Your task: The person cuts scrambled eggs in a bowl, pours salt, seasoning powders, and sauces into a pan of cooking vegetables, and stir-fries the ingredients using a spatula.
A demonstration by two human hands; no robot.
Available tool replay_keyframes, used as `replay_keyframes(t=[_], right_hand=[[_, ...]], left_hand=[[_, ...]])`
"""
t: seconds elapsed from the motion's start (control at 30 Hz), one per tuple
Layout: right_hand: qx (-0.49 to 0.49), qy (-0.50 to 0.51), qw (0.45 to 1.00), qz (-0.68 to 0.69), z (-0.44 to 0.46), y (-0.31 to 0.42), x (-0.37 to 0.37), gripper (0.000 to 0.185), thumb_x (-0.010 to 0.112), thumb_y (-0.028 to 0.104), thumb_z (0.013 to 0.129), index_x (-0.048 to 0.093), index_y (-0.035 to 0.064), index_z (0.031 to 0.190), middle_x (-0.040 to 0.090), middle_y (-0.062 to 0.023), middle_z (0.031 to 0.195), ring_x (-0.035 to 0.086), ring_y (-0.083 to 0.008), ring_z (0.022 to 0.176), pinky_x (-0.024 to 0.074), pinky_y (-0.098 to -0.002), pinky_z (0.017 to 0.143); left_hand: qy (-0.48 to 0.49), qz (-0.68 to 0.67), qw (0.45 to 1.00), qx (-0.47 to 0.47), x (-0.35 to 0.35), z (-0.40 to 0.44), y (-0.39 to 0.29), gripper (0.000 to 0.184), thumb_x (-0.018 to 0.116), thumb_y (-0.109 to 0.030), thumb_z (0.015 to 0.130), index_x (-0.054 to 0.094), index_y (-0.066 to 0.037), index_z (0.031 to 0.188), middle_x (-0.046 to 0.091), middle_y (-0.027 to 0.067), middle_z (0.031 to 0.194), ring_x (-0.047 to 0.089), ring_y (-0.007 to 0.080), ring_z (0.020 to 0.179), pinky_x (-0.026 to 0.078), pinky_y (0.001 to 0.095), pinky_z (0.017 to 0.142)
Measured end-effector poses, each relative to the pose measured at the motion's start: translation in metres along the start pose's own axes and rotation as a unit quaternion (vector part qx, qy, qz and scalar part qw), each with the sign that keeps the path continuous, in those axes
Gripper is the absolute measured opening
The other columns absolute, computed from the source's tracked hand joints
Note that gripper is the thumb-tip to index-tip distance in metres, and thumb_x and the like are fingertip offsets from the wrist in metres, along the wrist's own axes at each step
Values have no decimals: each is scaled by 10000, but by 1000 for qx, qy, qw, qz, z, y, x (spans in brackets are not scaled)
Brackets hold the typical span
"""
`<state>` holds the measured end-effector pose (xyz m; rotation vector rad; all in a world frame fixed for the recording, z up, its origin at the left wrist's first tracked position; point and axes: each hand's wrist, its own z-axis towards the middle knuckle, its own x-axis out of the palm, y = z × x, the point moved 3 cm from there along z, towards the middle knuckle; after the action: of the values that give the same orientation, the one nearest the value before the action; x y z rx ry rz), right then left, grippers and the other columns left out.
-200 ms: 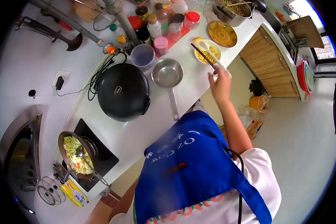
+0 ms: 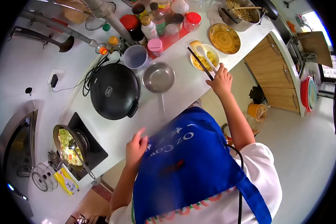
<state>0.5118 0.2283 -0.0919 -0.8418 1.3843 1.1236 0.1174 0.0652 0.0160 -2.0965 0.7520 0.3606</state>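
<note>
My right hand (image 2: 221, 81) is at the counter edge beside a white bowl (image 2: 195, 64) of yellow food that looks like egg. Its thumb and fingers are spread around the near ends of dark chopsticks (image 2: 199, 62) and a white spoon (image 2: 206, 56), both lying across the bowl. Whether the fingertips touch them is hard to tell. A wooden-looking utensil end (image 2: 195, 44) rests at the bowl's far rim. Slightly blurred, my left hand (image 2: 136, 146) is open and holds nothing, beside my blue apron near the counter's front edge.
A steel saucepan (image 2: 158, 77) and a black electric pan (image 2: 115, 91) stand mid-counter. At left, a pan of chopped vegetables (image 2: 69, 147) with a ladle sits on the cooktop (image 2: 97, 149). A brown plate (image 2: 224, 39), a pot (image 2: 242, 23) and several seasoning jars line the back.
My left hand has come up into view above the counter's front edge. My right hand's fingers have spread, and the spoon and chopsticks lie over the bowl. The view has shifted slightly.
</note>
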Motion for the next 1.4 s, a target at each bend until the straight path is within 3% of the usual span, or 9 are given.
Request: replay_keyframes(t=[0.1, 0.23, 0.4, 0.57, 0.83, 1.0, 1.1, 1.23, 1.4], right_hand=[[34, 157, 982, 96, 18, -22, 16, 656, 789, 241, 710, 456, 24, 1232, 654, -210, 1103, 657, -406, 995, 504, -489, 851], [4, 191, 959, 209, 32, -42, 7, 416, 712, 176, 765, 548, -7, 1100, 680, -240, 870, 667, -425, 851, 530, -478, 740], [16, 212, 918, 335, 58, -73, -18, 297, 682, 142, 806, 607, -18, 1045, 635, -212, 753, 628, -340, 693, 498, -432, 678], [25, 221, 879, 421, 80, -115, -34, 241, 638, 128, 893, 614, -9, 1090, 546, -57, 672, 522, -125, 584, 438, -308, 552], [37, 233, 811, 535, 88, -114, -90, 191, 531, 74, 959, 583, -30, 1110, 519, -2, 637, 486, -77, 531, 369, -247, 493], [10, 314, 768, 559, 81, -75, -131, 228, 503, 82, 981, 564, -33, 1169, 516, -12, 670, 484, -78, 539, 369, -240, 503], [-39, 363, 727, 581, 79, -34, -156, 232, 494, 68, 981, 556, -32, 1180, 511, -13, 675, 483, -80, 537, 368, -237, 506], [-158, 418, 660, 604, 62, 21, -170, 281, 447, 55, 982, 513, -60, 1230, 516, -36, 740, 472, -86, 535, 376, -226, 515], [-247, 495, 612, 565, 22, 94, -161, 365, 414, 119, 1015, 491, -82, 1310, 532, -56, 797, 488, -101, 567, 392, -239, 537]], left_hand=[[-24, -143, 982, 124, 43, 46, -98, 382, 584, -105, 994, 550, -63, 1372, 740, 109, 934, 729, 200, 847, 560, 318, 759], [3, -160, 965, 207, 121, 135, -153, 452, 589, -55, 987, 497, -31, 1428, 685, 117, 1157, 676, 134, 893, 560, 274, 760], [-126, -200, 969, 67, 189, 242, -154, 688, 654, -145, 948, 311, -98, 1543, 570, 237, 1356, 689, 279, 1038, 567, 356, 851], [-104, -439, 892, 37, 229, 276, -146, 883, 654, -91, 927, 89, -160, 1602, 417, 292, 1410, 635, 282, 1104, 613, 354, 796], [-183, -406, 895, 32, 211, 262, -184, 1056, 599, 52, 772, 11, -188, 1616, 649, 108, 850, 673, 173, 720, 613, 312, 608], [-216, -376, 899, 60, 161, 192, -213, 1105, 618, 69, 770, -33, -208, 1618, 692, 248, 1128, 714, 197, 954, 597, 277, 645], [-262, -357, 895, 57, 115, 136, -223, 1100, 614, 81, 793, -56, -206, 1617, 708, 218, 1112, 712, 174, 951, 570, 245, 653], [-399, -341, 847, 88, 75, 65, -196, 1077, 582, 95, 852, -107, -237, 1610, 699, 237, 1176, 549, 13, 666, 458, 173, 591], [-539, -358, 760, 49, 42, -4, -123, 1065, 557, 102, 875, -155, -216, 1600, 669, 248, 1197, 642, 102, 900, 504, 208, 705]])
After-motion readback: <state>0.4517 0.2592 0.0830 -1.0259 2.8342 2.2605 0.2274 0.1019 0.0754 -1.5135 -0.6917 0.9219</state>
